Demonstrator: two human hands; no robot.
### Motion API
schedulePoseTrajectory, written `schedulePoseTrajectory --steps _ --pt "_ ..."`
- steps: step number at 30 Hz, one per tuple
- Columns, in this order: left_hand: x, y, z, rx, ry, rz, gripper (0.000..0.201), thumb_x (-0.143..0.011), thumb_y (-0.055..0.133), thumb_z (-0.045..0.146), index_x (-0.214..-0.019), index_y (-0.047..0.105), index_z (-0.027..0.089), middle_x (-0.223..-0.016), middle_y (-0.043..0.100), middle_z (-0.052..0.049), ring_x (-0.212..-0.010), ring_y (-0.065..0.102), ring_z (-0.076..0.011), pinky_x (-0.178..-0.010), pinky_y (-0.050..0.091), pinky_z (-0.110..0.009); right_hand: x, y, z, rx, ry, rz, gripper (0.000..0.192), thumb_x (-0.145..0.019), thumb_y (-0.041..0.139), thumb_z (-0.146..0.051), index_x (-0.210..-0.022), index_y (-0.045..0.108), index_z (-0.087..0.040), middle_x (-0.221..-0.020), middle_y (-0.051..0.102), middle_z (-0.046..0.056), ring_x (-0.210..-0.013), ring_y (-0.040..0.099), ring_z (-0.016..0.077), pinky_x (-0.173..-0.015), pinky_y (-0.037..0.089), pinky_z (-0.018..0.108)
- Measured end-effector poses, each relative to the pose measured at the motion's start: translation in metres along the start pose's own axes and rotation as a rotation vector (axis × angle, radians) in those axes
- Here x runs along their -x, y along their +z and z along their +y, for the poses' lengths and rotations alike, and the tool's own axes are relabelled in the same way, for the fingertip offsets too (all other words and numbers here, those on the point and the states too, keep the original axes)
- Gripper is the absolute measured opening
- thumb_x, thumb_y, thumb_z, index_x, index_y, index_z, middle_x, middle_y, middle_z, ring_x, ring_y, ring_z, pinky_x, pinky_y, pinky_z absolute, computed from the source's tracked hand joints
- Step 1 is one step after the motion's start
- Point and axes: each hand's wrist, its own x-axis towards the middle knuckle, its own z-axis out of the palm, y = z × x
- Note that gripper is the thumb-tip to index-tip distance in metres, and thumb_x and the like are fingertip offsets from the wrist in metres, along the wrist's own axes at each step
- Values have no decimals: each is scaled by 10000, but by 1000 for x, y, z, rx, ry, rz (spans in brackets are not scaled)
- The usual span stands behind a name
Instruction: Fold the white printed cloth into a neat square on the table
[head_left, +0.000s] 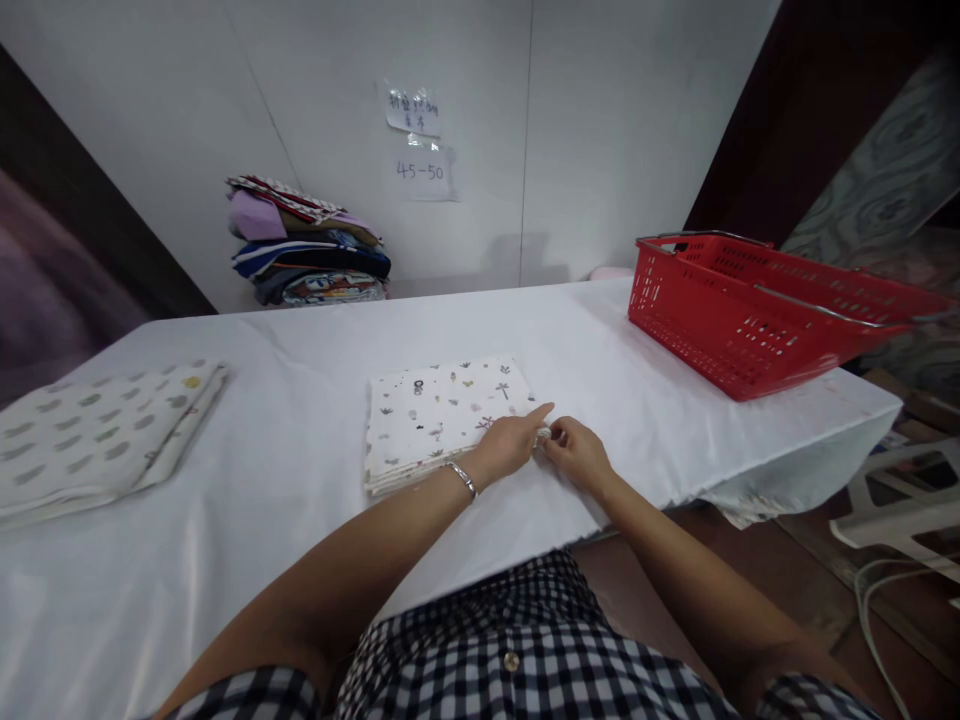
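Pinching the folded printed cloth [439, 412] by its near right corner: right hand [579, 455] | left hand [510, 446]: over the same corner, index finger extended, other fingers cannot tell | cloth: on white table [277, 500], left of red basket [697, 325]

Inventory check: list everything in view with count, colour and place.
Middle cloth: one folded, white printed, table centre
Left cloth: one folded, white printed, table's left
Fabric pile: one, multicoloured, back left
Papers: two, white, on wall
Basket: one, red, table's right end
Table: one, white, centre
Wall: one, pale, behind table
Posts: two, dark, back left and right
Unclear item: one, pink, table's back edge
Stool: one, white, right
Cable: one, white, floor right
Shirt: one, black and white check, bottom
Bracelet: one, silver, left wrist
Left hand: one, bare, middle cloth's right end
Right hand: one, bare, same end
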Motion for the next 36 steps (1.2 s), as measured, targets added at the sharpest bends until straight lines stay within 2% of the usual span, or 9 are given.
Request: schedulePoseTrajectory --steps 5,12,16,20,25,28,30,33,36 --pt "2 -6 2 99 -15 13 507 -901 341 147 -1391 249 237 -1179 619 -21 -983 611 -145 -825 475 -283 0 -1 -2 -2 13 -10 131 -771 526 -344 -778 532 -213 -752 585 -19 -648 495 126 -579 311 245" --pt "16 -24 -17 66 35 64 331 -879 456 271 -1194 507 185 -1239 568 -65 -1133 518 -185 -942 422 -340 0 -1 5 -91 -17 -29 168 -782 524 -380 -784 551 -214 -713 569 -26 -623 486 123 -576 328 243" --pt "34 -14 -29 -101 156 20 318 -901 429 274 -1202 496 199 -1289 522 -60 -1230 422 -208 -1001 350 -394 0 0 8 -109 -20 -42 165 -795 517 -373 -787 562 -215 -699 565 -26 -624 489 126 -580 339 244" --pt "43 1 -32 -198 140 67 374 -921 387 254 -1290 417 203 -1366 445 -63 -1301 327 -197 -1050 274 -408 0 1 10 -64 -31 -42 145 -806 499 -337 -792 564 -209 -727 582 -11 -643 499 134 -597 354 253" --pt "52 1 -29 -249 149 98 377 -931 329 171 -1299 408 195 -1360 452 -62 -1312 312 -188 -1055 266 -393 3 -4 8 6 -50 -41 146 -822 485 -327 -829 575 -212 -769 604 6 -666 526 149 -613 394 275" --pt "59 -1 -27 -264 141 121 395 -929 318 141 -1315 385 182 -1363 448 -71 -1322 294 -191 -1063 260 -397 5 -8 -1 34 -189 29 210 -845 464 -301 -998 573 -209 -973 621 61 -871 565 190 -756 448 332" --pt "62 -1 -24 -275 134 120 405 -924 313 122 -1320 379 177 -1374 434 -71 -1325 288 -194 -1070 253 -399 5 -7 -9 47 -378 78 323 -856 451 -267 -1163 518 -193 -1185 561 106 -1112 491 221 -921 410 393" --pt "64 -1 -21 -291 114 99 410 -911 329 109 -1312 391 173 -1376 432 -68 -1320 300 -193 -1075 256 -392 3 0 -17 101 -619 -1 469 -860 447 -246 -1322 403 -183 -1359 443 114 -1295 333 239 -1038 321 460" --pt "71 -3 -22 -291 99 95 457 -889 344 85 -1336 359 181 -1385 424 -62 -1325 293 -180 -1080 262 -383 3 10 -13 179 -674 -106 519 -869 440 -256 -1377 341 -218 -1383 425 96 -1299 344 241 -1041 321 498"
